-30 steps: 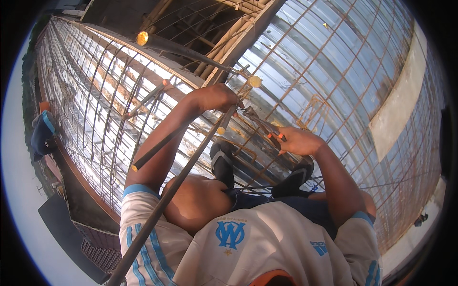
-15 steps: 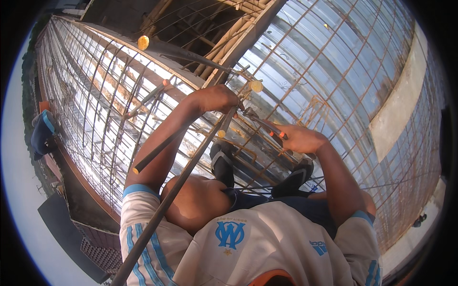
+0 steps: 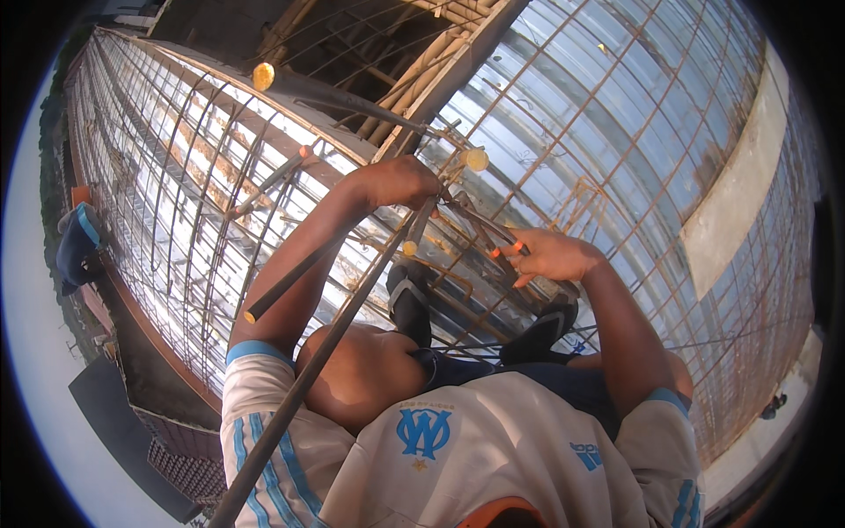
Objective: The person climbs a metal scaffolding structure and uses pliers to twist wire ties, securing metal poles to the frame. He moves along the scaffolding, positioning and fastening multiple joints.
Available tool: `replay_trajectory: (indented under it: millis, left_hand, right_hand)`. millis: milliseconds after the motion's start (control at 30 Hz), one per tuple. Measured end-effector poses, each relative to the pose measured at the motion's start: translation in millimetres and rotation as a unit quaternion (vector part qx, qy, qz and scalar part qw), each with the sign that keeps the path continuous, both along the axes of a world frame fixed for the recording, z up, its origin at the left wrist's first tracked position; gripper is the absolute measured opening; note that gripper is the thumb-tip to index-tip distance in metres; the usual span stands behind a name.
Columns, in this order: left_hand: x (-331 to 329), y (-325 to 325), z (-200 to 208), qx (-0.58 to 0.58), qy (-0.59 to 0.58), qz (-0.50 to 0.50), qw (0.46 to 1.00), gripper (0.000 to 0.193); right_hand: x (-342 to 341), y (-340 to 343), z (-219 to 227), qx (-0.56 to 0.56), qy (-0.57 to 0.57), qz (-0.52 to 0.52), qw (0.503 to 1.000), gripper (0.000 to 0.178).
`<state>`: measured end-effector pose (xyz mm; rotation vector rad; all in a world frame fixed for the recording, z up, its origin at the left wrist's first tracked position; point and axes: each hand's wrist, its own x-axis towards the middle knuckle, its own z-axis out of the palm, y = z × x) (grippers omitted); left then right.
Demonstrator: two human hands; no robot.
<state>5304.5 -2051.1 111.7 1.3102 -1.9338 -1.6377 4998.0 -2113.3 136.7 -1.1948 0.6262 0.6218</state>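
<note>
My left hand (image 3: 405,182) is closed in a fist against a cluster of upright steel bars. What its fingers hold is hidden. A long, thick rebar (image 3: 330,333) slants from the lower left up to those fingers. In my right hand (image 3: 559,257) are tying pincers (image 3: 480,226) with orange-tipped handles. The handles are spread apart, and some fingers are stretched along them. Their jaws meet the bars and wire just beside my left fingers. Another bar with a yellowish end (image 3: 475,159) rises by the jaws.
A grid of thin rebar (image 3: 607,79) covers shiny corrugated metal sheets. Several bar ends stick up, including a yellow-tipped bar (image 3: 264,77) and an orange-tipped bar (image 3: 305,152). Beyond them is a dark opening (image 3: 352,53) with bamboo poles. A pale board (image 3: 735,180) lies at right; a person (image 3: 81,246) is at far left.
The pincer handles have spread apart, and the fingers of my right hand have loosened and stretched out. My left hand stays in place by the bars.
</note>
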Motion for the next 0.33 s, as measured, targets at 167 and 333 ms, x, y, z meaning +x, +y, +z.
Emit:
replay_trajectory:
  millis: [167,333]
  left_hand:
    - [1.6,2.8,-2.3,-0.031,-0.017,-0.01,0.999,0.018]
    - [2.4,-5.8,5.9,-0.027,-0.062,-0.077,0.995,0.031]
  right_hand:
    - [13.7,0.0,20.1,-0.117,0.003,0.067,0.991,0.071]
    - [13.2,5.4,18.5,-0.272,-0.058,0.107,0.955,0.076]
